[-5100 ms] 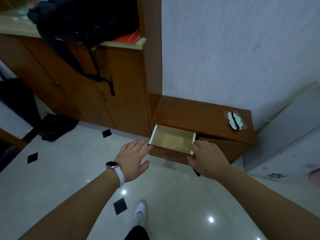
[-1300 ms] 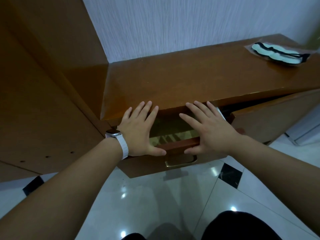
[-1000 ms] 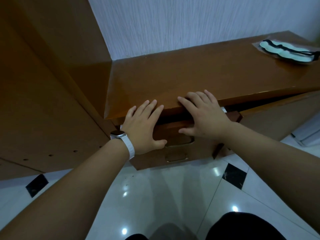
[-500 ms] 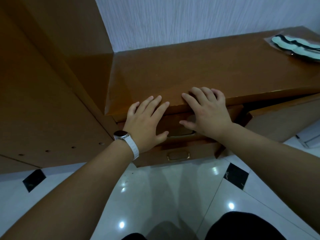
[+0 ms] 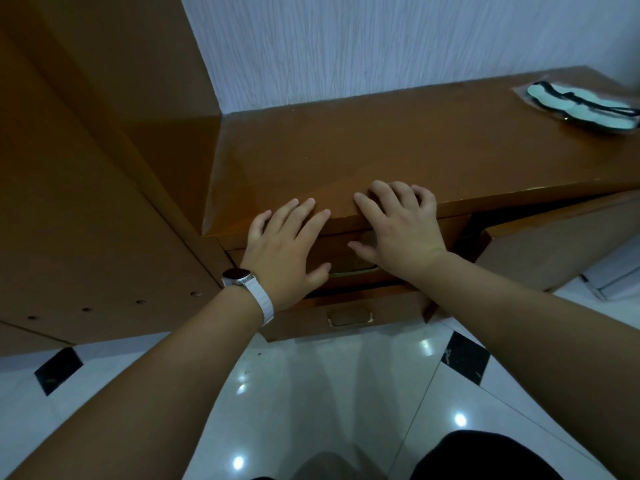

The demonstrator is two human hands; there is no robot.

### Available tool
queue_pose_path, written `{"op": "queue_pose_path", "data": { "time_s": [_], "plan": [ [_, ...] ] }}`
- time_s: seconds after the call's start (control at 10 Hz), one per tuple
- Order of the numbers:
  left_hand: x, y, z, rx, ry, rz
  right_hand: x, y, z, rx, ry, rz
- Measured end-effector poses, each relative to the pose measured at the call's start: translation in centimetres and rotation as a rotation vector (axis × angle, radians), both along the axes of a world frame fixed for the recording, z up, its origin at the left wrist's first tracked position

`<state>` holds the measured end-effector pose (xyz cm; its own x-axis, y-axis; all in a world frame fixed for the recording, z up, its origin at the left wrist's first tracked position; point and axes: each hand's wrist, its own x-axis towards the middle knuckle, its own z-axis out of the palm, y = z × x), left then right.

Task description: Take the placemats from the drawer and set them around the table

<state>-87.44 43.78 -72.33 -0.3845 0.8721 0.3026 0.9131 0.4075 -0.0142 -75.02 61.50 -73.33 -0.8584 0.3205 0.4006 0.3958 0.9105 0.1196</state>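
Placemats are not in view; which drawer holds them cannot be told. The left hand and right hand lie flat, side by side, gripping nothing, palms on the upper drawer front, fingertips on the cabinet top. Likely step: seating this drawer. Press evenly with both palms; next, try the lower drawer below the wrists.

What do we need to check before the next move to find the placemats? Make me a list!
1. Left hand free: ok, flat on the top drawer front, holding nothing.
2. Right hand free: ok, holding nothing.
3. Top drawer pushed in: ok.
4. Lower drawer handle reachable: ok, uncovered below the hands.
5. Placemats in sight: not ok, none visible.
6. What the lower drawer holds: cannot tell, hidden.
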Motion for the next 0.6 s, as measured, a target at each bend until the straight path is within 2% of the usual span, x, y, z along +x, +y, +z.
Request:
{"op": "queue_pose_path", "data": {
  "time_s": [0.2, 0.3, 0.4, 0.5, 0.6],
  "plan": [
    [0.4, 0.0, 0.5, -0.041, -0.033, 0.016, 0.8, -0.1, 0.9, -0.065, -0.087, 0.040],
    [0.4, 0.0, 1.7, -0.144, -0.107, 0.018, 1.7, 0.2, 2.8, -0.158, -0.222, 0.085],
    [1.3, -0.7, 4.3, -0.235, -0.224, 0.038, 2.4, 0.0, 6.1, -0.303, -0.381, 0.137],
    [2.3, -1.3, 8.6, -0.232, -0.296, 0.051, 3.7, -0.5, 10.6, -0.431, -0.494, 0.193],
    [3.6, -2.4, 13.2, -0.211, -0.311, 0.078, 5.7, -1.3, 15.6, -0.470, -0.505, 0.180]
  ]
}}
